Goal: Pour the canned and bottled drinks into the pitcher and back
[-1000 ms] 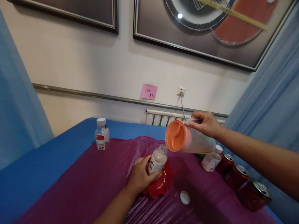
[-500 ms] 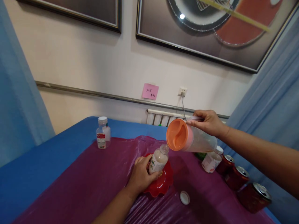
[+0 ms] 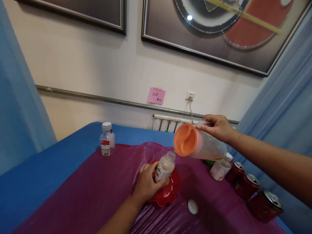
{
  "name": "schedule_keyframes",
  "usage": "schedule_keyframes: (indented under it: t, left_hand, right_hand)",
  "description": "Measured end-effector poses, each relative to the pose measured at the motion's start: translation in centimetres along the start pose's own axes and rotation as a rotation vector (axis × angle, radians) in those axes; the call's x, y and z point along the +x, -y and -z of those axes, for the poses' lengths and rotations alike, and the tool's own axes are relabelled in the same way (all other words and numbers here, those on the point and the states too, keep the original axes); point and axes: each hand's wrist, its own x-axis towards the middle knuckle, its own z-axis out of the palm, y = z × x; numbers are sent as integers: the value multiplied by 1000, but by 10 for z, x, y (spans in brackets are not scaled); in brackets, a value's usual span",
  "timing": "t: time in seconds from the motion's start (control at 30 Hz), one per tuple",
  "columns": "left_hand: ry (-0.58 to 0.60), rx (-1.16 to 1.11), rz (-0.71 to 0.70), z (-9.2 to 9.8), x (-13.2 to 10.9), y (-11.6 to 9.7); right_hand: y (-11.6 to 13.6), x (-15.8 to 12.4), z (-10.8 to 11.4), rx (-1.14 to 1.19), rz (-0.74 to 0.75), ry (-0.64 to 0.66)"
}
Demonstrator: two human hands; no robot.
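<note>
The open bottle [image 3: 163,170], with a leaf-patterned label, leaned to the right above the red dish [image 3: 169,195]; whether its base touched the dish could not be told. The left hand [image 3: 146,186] was wrapped around the bottle's side. The right hand [image 3: 218,127] gripped the handle of a clear pitcher [image 3: 211,145], tipped nearly horizontal, its orange lid [image 3: 184,139] just beside the bottle's mouth. A white cap [image 3: 192,207] lay near the dish on the purple sheet [image 3: 92,191]. To the right, a capped bottle [image 3: 219,170] stood beside a row of three red cans [image 3: 246,186]. To the left, well apart, a clear bottle [image 3: 105,144] with a white cap stood near the sheet's edge. Blue cloth [image 3: 46,162] showed beyond the sheet.
</note>
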Motion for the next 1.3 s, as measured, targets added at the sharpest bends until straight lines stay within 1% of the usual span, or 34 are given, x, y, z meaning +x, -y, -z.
schedule_keyframes:
  t: [0.47, 0.8, 1.1, 1.3]
  left_hand:
    - [29, 8, -7, 0, 0, 0]
    - [16, -5, 9, -1, -1, 2]
    - [29, -10, 16, 0, 0, -1]
    - [31, -5, 7, 1, 1, -1]
  right_hand:
    - [1, 0, 4, -42, 4, 21]
    - [5, -2, 7, -61, 13, 30]
    - [4, -2, 10, -71, 10, 40]
    - [8, -1, 12, -85, 15, 51]
